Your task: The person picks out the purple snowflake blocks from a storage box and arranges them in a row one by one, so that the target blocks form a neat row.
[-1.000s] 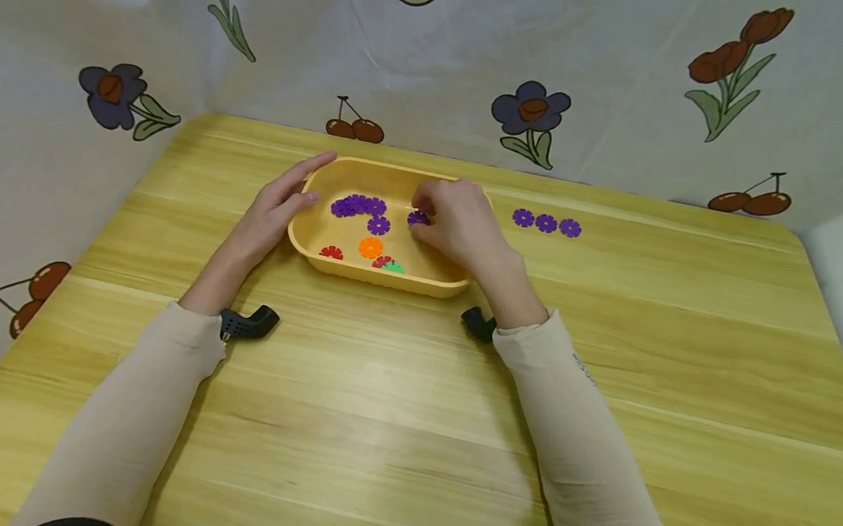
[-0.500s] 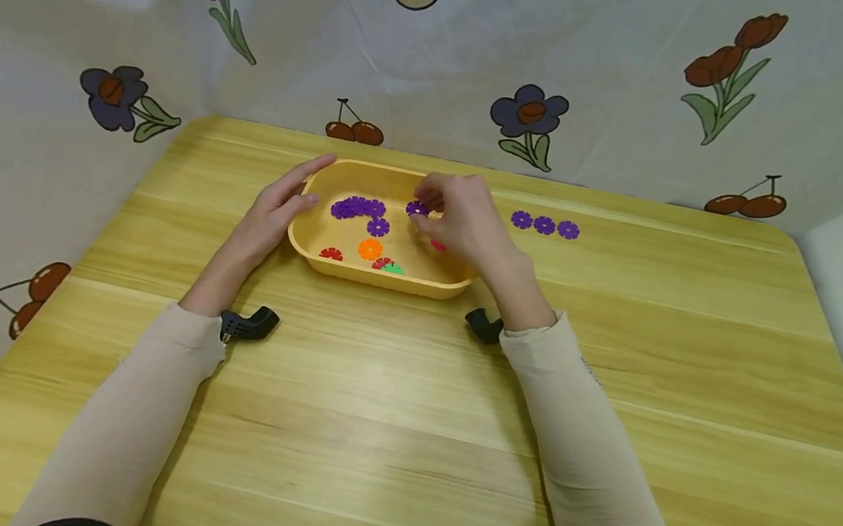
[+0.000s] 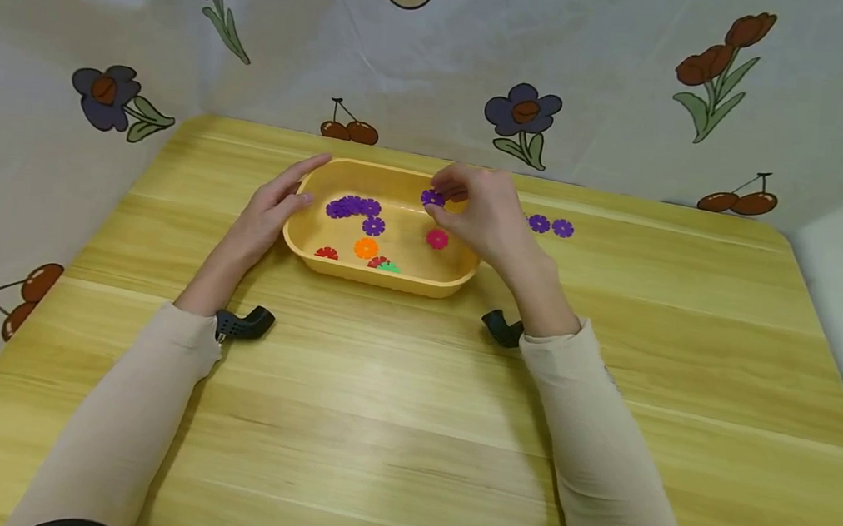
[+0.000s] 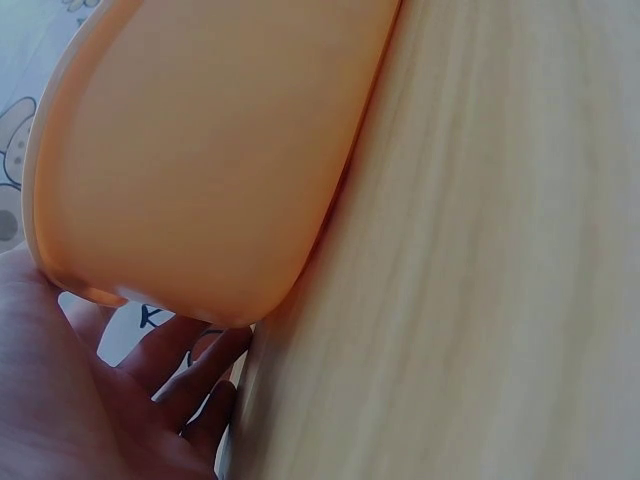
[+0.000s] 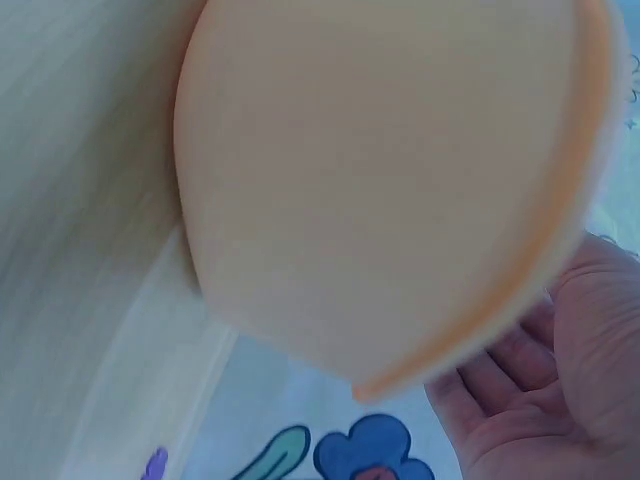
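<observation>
Head view shows a person's two bare hands at a yellow tray (image 3: 407, 251) standing on a wood-grained table (image 3: 347, 424). The left hand (image 3: 264, 209) holds the tray's left end, its thumb lapped over the rim and its index finger stretched toward the far corner along the outside; in the left wrist view, the remaining fingers sit slightly bent and a little apart beyond the tray's end. The right hand (image 3: 489, 213) pinches a purple disc (image 3: 431, 198) between thumb and fingertips over the tray's far right part; how high the disc is cannot be told. In the right wrist view the tray's end hides those fingertips.

Inside the tray, a cluster of overlapping purple discs (image 3: 349, 207) lies toward the left, with a single purple piece (image 3: 374, 226) just beside it. Nearer the front wall are an orange disc (image 3: 366, 248), a red disc (image 3: 327, 252) at the left, and a green disc (image 3: 389, 268) next to another red one (image 3: 377, 262). A pink disc (image 3: 437, 239) lies on the right, below the pinching hand. Two more purple discs, a near one (image 3: 539, 224) and a far one (image 3: 563, 228), rest on the table right of the tray. A patterned cloth (image 3: 423, 71) hangs behind.
</observation>
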Demonstrator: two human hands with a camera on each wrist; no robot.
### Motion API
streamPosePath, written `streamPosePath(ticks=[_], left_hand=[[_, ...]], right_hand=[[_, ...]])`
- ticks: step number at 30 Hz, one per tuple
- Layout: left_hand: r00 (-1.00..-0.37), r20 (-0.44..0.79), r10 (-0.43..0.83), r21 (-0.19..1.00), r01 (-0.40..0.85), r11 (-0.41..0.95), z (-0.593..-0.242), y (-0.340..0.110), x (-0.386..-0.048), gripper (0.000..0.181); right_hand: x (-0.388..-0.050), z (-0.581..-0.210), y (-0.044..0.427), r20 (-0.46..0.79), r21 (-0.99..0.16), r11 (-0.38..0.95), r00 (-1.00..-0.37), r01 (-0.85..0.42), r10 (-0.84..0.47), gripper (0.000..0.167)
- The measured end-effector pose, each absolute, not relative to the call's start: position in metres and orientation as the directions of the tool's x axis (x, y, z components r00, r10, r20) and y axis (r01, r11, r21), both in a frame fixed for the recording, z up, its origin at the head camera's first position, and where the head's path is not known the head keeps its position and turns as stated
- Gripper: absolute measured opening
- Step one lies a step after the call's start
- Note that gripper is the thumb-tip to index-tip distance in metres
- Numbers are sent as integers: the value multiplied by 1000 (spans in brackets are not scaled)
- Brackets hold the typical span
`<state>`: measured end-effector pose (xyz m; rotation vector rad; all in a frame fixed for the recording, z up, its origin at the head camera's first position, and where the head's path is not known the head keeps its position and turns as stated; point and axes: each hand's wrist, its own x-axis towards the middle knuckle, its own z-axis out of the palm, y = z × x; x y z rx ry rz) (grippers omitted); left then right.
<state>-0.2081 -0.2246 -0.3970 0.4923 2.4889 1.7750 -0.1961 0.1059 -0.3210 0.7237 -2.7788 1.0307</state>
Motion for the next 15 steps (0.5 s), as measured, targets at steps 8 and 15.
streamPosePath(ticks=[8,15], left_hand=[[-952,138,275,930,219,294,-398,-225,-208,57],[-950,137,281,928,222,300,-397,-224,-207,55]], right_hand=[[-195,-319,125,343,-572,640,-858,-513,-381,23],[-196,-318,140,363,-570,647,-862,-506,-354,22]])
